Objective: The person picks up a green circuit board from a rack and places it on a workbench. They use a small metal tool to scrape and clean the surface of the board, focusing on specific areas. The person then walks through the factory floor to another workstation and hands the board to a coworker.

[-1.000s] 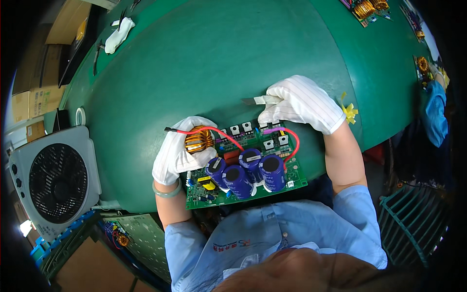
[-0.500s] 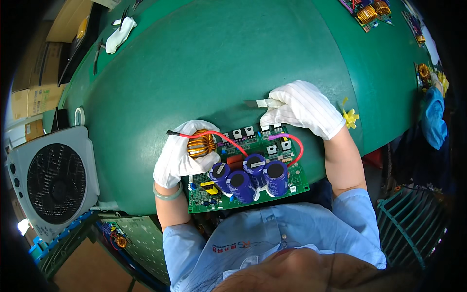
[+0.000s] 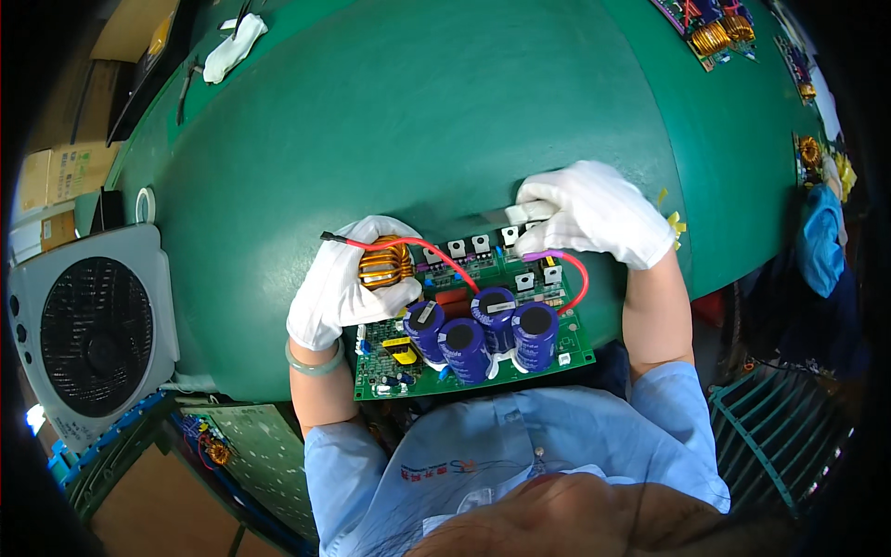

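A green circuit board [image 3: 492, 369] lies in front of me, its near edge close to my body. It carries several purple capacitors [image 3: 464, 350], a yellow part and a row of upright transistors [image 3: 457, 249] along its far edge. My left hand [image 3: 339, 288], in a white glove, is closed around the copper-wound coil [image 3: 385, 263] at the board's far left. A red wire [image 3: 436, 257] arches over the coil. My right hand [image 3: 594, 215], also gloved, pinches a flat grey blade with a white wrapped end [image 3: 522, 214] beside the far-edge transistors; its tip is blurred.
A grey box fan [image 3: 97, 334] stands at the left. A white cloth [image 3: 234, 48] and a dark hand tool [image 3: 188, 91] lie at the far left of the green table [image 3: 418, 121]. More boards [image 3: 713, 37] sit at the far right, near another person's blue sleeve [image 3: 820, 243].
My right hand has shifted slightly right and down toward the board, its fingers now over the far-edge parts. My left hand keeps its hold on the coil.
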A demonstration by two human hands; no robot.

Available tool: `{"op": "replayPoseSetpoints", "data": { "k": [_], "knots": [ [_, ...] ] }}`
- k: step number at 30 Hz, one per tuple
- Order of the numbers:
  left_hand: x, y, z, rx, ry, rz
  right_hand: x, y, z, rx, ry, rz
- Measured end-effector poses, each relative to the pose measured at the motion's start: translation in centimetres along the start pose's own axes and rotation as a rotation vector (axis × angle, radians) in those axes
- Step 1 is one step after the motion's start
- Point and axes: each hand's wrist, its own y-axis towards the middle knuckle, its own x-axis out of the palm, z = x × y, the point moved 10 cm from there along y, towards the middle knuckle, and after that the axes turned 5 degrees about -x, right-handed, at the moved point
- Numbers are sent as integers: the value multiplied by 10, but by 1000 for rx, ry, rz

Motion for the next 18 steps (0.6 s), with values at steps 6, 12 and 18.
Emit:
{"op": "replayPoseSetpoints", "data": {
  "k": [6, 12, 18],
  "knots": [
    [-1, -1, 2, 56, 27, 29, -49, -15, 40, 148, 260, 636],
    [-6, -4, 7, 61, 71, 56, -26, 4, 21, 400, 208, 329],
    [-10, -3, 22, 271, 183, 100, 19, 19, -1, 301, 743, 161]
  ]
}}
